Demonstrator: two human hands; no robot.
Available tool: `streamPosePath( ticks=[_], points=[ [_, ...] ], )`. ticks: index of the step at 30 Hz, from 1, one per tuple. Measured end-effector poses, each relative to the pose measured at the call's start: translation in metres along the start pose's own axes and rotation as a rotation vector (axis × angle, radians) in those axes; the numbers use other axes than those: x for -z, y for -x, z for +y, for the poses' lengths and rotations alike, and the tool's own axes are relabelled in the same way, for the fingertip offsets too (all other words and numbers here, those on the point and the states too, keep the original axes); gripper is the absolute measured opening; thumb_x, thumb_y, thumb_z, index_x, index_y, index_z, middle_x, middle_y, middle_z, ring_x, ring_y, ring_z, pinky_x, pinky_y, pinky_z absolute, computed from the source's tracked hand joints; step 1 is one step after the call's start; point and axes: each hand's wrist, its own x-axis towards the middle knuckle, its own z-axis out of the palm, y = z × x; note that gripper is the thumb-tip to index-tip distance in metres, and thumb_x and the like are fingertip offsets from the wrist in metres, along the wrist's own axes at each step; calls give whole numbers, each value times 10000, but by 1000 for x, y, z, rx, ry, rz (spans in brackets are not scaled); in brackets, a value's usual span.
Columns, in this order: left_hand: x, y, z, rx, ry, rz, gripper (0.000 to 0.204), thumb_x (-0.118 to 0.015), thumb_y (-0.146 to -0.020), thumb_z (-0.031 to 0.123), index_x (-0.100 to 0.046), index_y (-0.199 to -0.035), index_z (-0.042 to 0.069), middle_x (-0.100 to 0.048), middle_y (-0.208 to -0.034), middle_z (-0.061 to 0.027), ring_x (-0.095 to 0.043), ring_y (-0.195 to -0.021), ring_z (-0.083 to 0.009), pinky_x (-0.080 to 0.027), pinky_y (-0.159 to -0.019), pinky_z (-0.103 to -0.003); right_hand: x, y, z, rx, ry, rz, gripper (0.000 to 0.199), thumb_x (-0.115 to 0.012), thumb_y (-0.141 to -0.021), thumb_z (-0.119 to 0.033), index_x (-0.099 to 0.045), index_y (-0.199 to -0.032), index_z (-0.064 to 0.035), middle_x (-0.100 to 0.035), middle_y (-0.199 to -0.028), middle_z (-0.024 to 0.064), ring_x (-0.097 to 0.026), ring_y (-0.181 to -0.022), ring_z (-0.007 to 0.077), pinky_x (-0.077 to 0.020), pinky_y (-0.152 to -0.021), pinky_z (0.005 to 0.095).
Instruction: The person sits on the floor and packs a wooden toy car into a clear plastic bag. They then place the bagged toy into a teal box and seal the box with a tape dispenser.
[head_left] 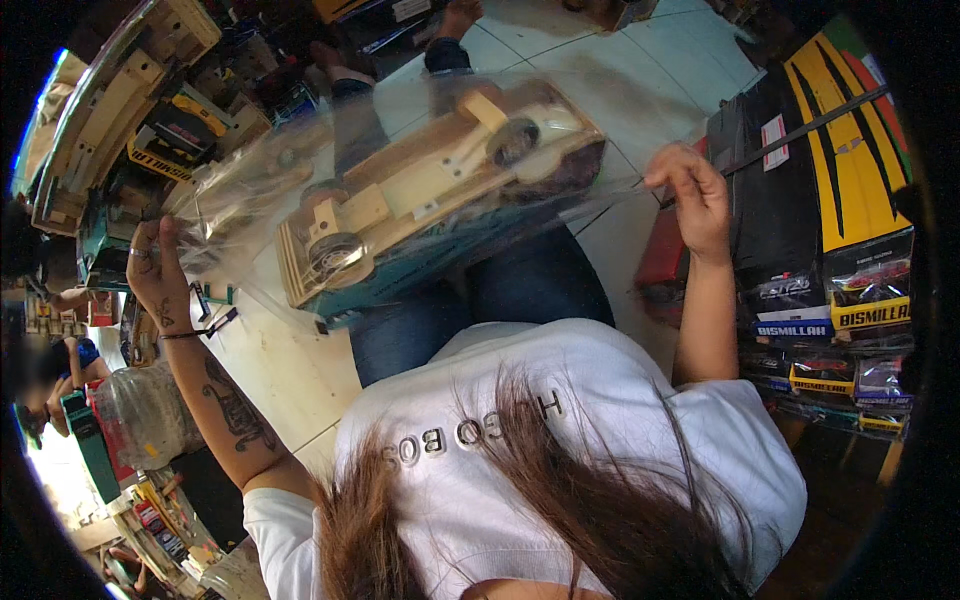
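Observation:
A wooden toy truck [400, 205] lies across my thighs with its bare wood underside and dark wheels turned up. Its teal painted side faces me. Clear plastic film [250, 190] covers the truck and stretches out past both of its ends. At the left, my left hand [155, 265] pinches the film's edge, with the fingers closed. My right hand [692, 195], beyond the truck's right end, has its thumb and fingers pressed together on the opposite edge of the film. Neither hand touches the truck itself.
Stacked wrapped toy trucks, black and yellow [850, 150], rise close on my right. More wooden truck bodies [120, 110] are piled at the far left. A bundle of clear plastic [150, 415] sits at the left. Pale floor tiles [590, 60] surround my legs.

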Motion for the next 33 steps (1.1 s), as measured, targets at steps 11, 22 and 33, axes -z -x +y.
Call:
streamPosePath(
  ticks=[11, 22, 33],
  points=[
    [-5, 25, 18, -96, 134, 32, 126, -649, -890, 100, -602, -847, -9, -585, -780, -9, -492, -735, -73, -393, -662, -210, 11, -62, 99, -701, -242, -75, 774, -265, -932, -628, -471, -1325, 5, -582, -1186, 127, -550, -1049, 228, -378, -946, 338],
    [0, 16, 13, -85, -94, 215, 132, -634, -896, 105, -618, -844, -15, -594, -769, -20, -482, -691, -91, -402, -656, -223, -83, -40, 92, -1013, -564, 109, 826, -368, -884, -680, -419, -1373, -17, -459, -1372, 160, -467, -1233, 267, -314, -1072, 373],
    [31, 23, 8, -207, -91, 89, 155, -650, -880, 88, -585, -794, -23, -525, -735, -31, -473, -672, -102, -379, -629, -215, -26, -32, 31, -805, -787, -191, 745, -271, -934, -633, -615, -1051, 17, -650, -969, 127, -577, -845, 203, -430, -838, 351]
  ],
)
